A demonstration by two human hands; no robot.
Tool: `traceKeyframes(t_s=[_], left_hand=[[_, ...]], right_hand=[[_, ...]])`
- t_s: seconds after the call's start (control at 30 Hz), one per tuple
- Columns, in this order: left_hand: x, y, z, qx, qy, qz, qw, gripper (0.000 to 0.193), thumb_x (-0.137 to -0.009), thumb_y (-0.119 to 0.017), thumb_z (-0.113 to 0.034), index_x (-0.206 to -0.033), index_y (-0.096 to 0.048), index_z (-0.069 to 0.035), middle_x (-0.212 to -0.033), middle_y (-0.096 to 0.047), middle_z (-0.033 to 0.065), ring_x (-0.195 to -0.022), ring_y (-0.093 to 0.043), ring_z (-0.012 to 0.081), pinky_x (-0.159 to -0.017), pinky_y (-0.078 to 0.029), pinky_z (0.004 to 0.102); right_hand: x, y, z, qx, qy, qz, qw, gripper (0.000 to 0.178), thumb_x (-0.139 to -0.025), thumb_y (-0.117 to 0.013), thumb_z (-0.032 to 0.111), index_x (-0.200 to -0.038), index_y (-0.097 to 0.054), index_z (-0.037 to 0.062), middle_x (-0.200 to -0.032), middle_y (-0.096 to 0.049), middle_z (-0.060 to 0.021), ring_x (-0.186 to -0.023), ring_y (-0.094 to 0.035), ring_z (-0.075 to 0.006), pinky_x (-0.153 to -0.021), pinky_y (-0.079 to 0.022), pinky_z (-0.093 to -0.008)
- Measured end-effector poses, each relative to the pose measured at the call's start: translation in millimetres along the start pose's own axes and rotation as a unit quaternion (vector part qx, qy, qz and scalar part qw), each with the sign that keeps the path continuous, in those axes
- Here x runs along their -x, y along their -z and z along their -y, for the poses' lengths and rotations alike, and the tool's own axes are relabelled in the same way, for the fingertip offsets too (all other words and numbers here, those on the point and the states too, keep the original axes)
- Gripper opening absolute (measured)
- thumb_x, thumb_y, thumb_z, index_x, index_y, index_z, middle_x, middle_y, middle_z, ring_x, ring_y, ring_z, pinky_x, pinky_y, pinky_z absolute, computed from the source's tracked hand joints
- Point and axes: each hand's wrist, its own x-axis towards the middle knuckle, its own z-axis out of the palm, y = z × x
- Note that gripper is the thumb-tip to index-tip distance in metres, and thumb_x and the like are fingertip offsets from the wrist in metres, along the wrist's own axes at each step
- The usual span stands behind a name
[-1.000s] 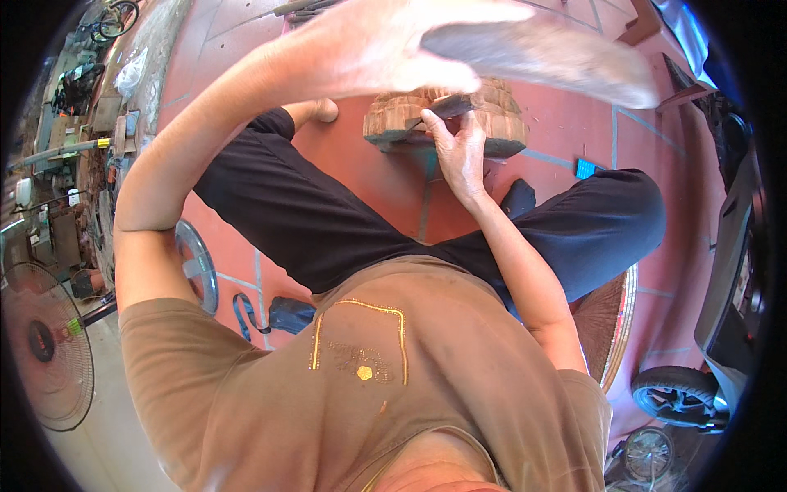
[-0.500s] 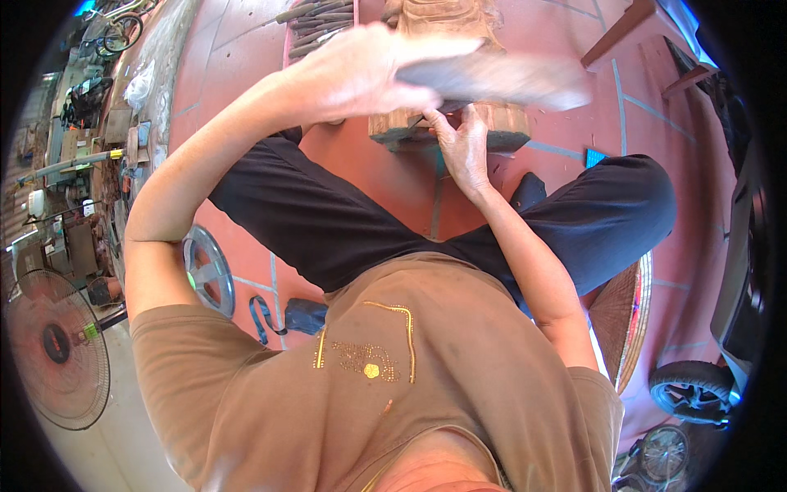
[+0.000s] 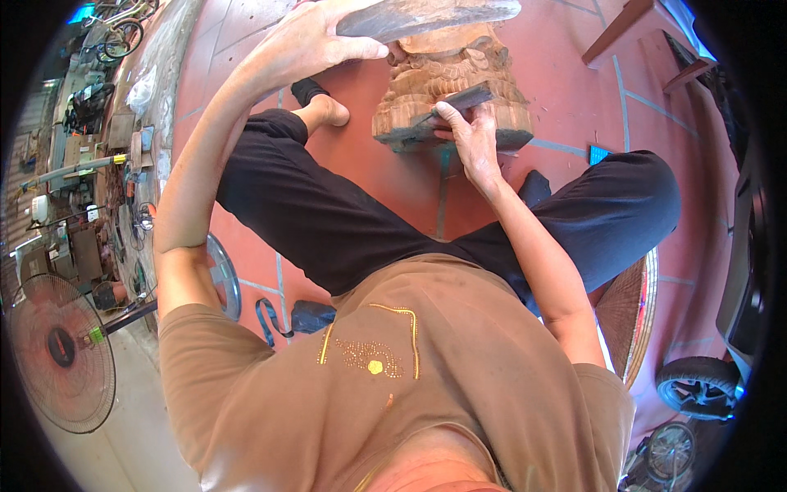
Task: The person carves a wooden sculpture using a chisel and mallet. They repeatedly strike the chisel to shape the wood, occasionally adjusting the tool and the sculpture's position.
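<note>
My left hand (image 3: 316, 41) is raised near the top of the view, closed around a long, worn, greyish wooden mallet (image 3: 434, 20). Below it stands a carved block of brown wood (image 3: 447, 78) with layered, rippled shapes, between my legs on the floor. At the block's near edge, my right hand (image 3: 471, 143) grips a dark-handled chisel (image 3: 469, 97), thumb laid along it. The chisel slants, its handle pointing up to the right. Its thin tip lies toward the block's near edge; whether it touches the wood I cannot tell. The mallet is apart from the chisel.
Red floor tiles (image 3: 566, 98) surround the carving. My bare foot (image 3: 329, 111) is left of it. A wooden furniture leg (image 3: 611, 37) stands at far right. At left are a standing fan (image 3: 61, 353) and clutter; at lower right, a woven round tray (image 3: 631, 320) and a wheel (image 3: 697, 385).
My left hand and the mallet have moved up and away from the chisel, uncovering the carving and the chisel's handle. My right hand stays at the block's near edge, the chisel in its grip.
</note>
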Motion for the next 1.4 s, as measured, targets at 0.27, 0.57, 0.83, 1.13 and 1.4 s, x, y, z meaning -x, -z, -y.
traceKeyframes(t_s=[0.27,0.57,0.83,1.13,1.4], left_hand=[[10,-27,15,0.139,0.015,-0.011,0.990,0.074,-0.082,-0.075,-0.020,-0.150,-0.047,-0.008,-0.126,-0.066,0.0234,-0.116,-0.066,0.0315,-0.101,-0.049,0.0387],[12,-21,8,0.181,0.079,0.033,0.980,0.074,-0.084,-0.073,-0.011,-0.152,-0.044,-0.007,-0.116,-0.070,0.0164,-0.075,-0.066,0.0181,-0.071,-0.056,0.0347],[13,-10,-21,0.254,0.119,0.059,0.958,0.076,-0.086,-0.073,-0.012,-0.155,-0.041,-0.011,-0.104,-0.071,0.0118,-0.053,-0.055,0.0112,-0.055,-0.052,0.0303],[8,-21,-19,0.217,0.098,0.056,0.970,0.077,-0.087,-0.075,-0.021,-0.155,-0.041,-0.014,-0.105,-0.071,0.0093,-0.056,-0.056,0.0121,-0.058,-0.053,0.0294],[-2,-27,-22,0.167,-0.101,-0.020,0.981,0.078,-0.087,-0.078,-0.023,-0.155,-0.041,-0.014,-0.118,-0.072,0.0188,-0.094,-0.073,0.0227,-0.085,-0.056,0.0349]], right_hand=[[-2,1,-7,0.055,0.090,0.011,0.994,0.023,-0.096,-0.071,0.008,-0.113,-0.059,-0.0006,-0.106,-0.064,-0.0096,-0.093,-0.069,-0.0199,-0.080,-0.063,-0.0345],[-8,-8,-12,0.090,0.135,-0.008,0.987,0.024,-0.094,-0.074,0.014,-0.109,-0.063,-0.0028,-0.092,-0.070,-0.0068,-0.078,-0.065,-0.0125,-0.070,-0.055,-0.0294],[-11,-7,-9,0.088,0.134,-0.017,0.987,0.028,-0.093,-0.075,0.018,-0.107,-0.064,-0.0030,-0.087,-0.071,-0.0081,-0.074,-0.064,-0.0132,-0.069,-0.053,-0.0294],[-8,-12,-3,0.151,0.130,-0.017,0.980,0.026,-0.093,-0.075,0.018,-0.105,-0.064,-0.0027,-0.089,-0.074,-0.0119,-0.077,-0.070,-0.0174,-0.071,-0.055,-0.0334],[-10,-13,-5,0.225,0.192,-0.013,0.955,0.025,-0.092,-0.075,0.017,-0.104,-0.063,-0.0020,-0.089,-0.074,-0.0164,-0.078,-0.073,-0.0269,-0.071,-0.056,-0.0375]])
